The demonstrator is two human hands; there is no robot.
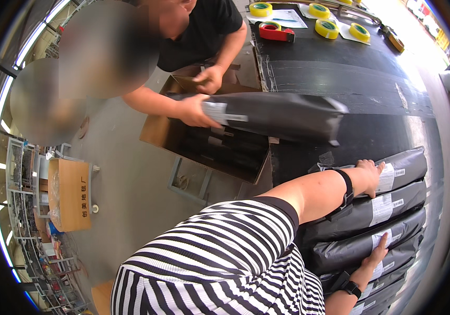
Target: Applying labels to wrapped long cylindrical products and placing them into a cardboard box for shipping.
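Several long black plastic-wrapped parcels with white labels lie side by side on the black table [335,68]. My left hand [369,176] rests, fingers spread, on the label end of the farthest parcel [408,161]. Lower down, my right hand [376,254] lies with fingers stretched out across a nearer parcel [335,253], touching its label. Neither hand is wrapped round a parcel. Across from me, a co-worker's hand [196,111] holds another black parcel [282,115], slightly blurred, above an open cardboard box [154,128]. More black parcels [209,149] lie inside that box.
At the table's far end are several rolls of yellow tape [326,29], a red tape dispenser [276,32] and paper sheets [288,18]. A grey metal stand [188,181] shows below the open box. Shelving and a carton [70,194] stand at the left.
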